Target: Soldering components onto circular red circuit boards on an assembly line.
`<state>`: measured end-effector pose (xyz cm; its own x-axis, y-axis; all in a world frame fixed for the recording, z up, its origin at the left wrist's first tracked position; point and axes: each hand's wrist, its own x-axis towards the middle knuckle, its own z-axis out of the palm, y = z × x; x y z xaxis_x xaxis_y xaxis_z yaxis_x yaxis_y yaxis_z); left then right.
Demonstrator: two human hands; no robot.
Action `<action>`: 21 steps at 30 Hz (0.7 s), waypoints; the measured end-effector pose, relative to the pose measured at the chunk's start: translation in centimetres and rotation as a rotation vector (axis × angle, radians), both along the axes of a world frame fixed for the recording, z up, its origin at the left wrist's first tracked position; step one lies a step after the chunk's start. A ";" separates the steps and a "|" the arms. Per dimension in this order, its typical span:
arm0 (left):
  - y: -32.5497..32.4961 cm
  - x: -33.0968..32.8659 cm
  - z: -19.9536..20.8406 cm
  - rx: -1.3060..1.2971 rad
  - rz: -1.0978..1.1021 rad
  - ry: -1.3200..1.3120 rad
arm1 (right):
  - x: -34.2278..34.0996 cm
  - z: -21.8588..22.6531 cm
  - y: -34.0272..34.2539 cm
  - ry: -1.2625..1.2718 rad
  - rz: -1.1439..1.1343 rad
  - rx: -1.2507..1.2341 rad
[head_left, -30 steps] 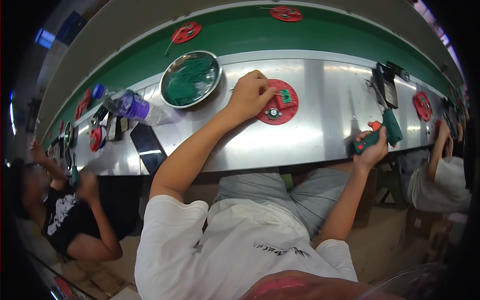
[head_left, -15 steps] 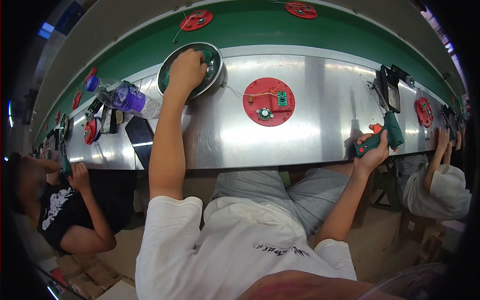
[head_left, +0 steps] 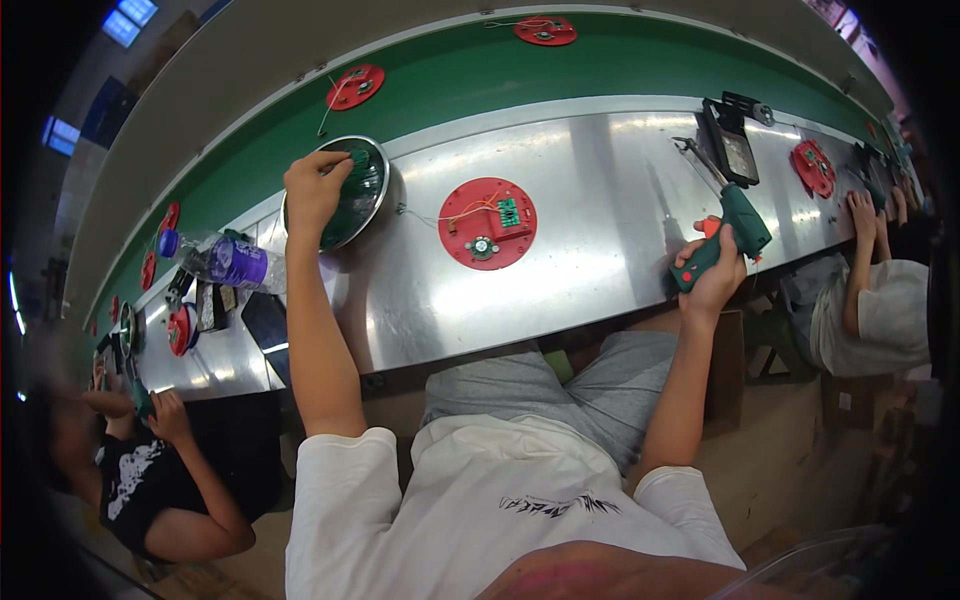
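Observation:
My left hand [head_left: 315,192] is over the left side of a round metal bowl [head_left: 392,190] of small dark green pieces. Its thumb and fingertips are pinched together next to a bright green bit; whether they hold it is too small to tell. My right hand [head_left: 714,268] is wrapped around the handle of a green soldering gun [head_left: 742,222] with an orange-red trigger, its metal tip pointing up and away from me. Between my hands a red disc [head_left: 470,215] lies on the bench, carrying a green circuit board, a small round part and thin wires.
On the steel bench [head_left: 590,200], a plastic bottle [head_left: 235,262] lies left of the bowl, beside a dark flat object [head_left: 265,330]. A black holder [head_left: 730,140] stands beyond the soldering gun. More red discs [head_left: 355,88] lie on the green strip behind. People sit at both sides.
My left hand has drawn back from inside the bowl to its left side, fingertips now pinched. The whole view has shifted and tilted. My right hand still grips the soldering gun.

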<state>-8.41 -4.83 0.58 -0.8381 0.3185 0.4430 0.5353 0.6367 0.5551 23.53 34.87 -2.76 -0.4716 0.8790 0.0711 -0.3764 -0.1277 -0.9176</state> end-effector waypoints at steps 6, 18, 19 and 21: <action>0.6 0.2 0.2 0.123 -0.010 0.016 | 0.1 0.1 -0.3 0.036 0.041 0.016; 4.9 6.0 2.9 0.308 -0.186 0.021 | 1.2 -0.2 -0.4 -0.016 0.232 0.177; 5.7 7.6 3.4 0.241 -0.233 0.053 | 1.4 0.3 -0.9 -0.034 0.276 0.207; 7.1 11.0 4.0 0.150 -0.301 0.032 | 1.3 0.5 -2.5 -0.035 0.317 0.271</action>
<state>2.54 2.28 4.61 -0.7013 0.4789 0.5281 0.7055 0.3598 0.6106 24.83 32.40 -2.24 -0.7223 0.6412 0.2593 -0.3254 0.0158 -0.9455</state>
